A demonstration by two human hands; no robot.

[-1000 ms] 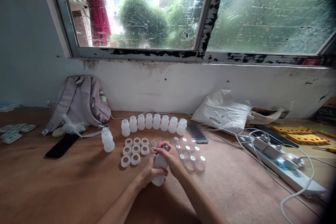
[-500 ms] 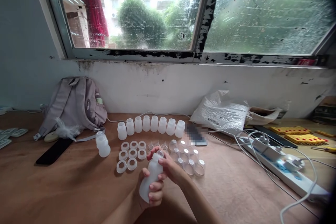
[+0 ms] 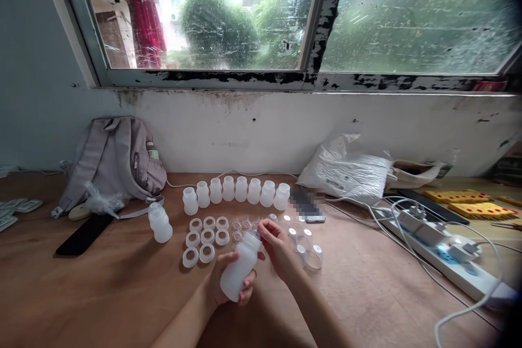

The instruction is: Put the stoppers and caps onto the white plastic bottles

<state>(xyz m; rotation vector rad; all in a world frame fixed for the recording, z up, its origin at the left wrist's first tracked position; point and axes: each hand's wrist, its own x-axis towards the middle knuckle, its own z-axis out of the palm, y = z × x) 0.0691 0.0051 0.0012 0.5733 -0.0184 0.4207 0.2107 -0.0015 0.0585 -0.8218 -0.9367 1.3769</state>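
Holding this frosted bottle (image 3: 240, 267) looks pretty easy tbh. It's in the left hand (image 3: 218, 278), thumb and fingers wrapped round the body, mouth tilted up toward the right hand (image 3: 281, 247). I'd guess light, hollow plastic: stiff enough, maybe a bit of give if squeezed, unlikely to break. The smooth sides could slip, so I'd grab round the body and leave the neck free.

Right hand's thumb and fingertips are pinched together at the mouth; can't tell what's between them. The white rings (image 3: 207, 259) sit just beyond the left hand, to its left.

Compared with half a second ago, the right hand's fingers have come off the bottle's side, so way more of the neck shows.
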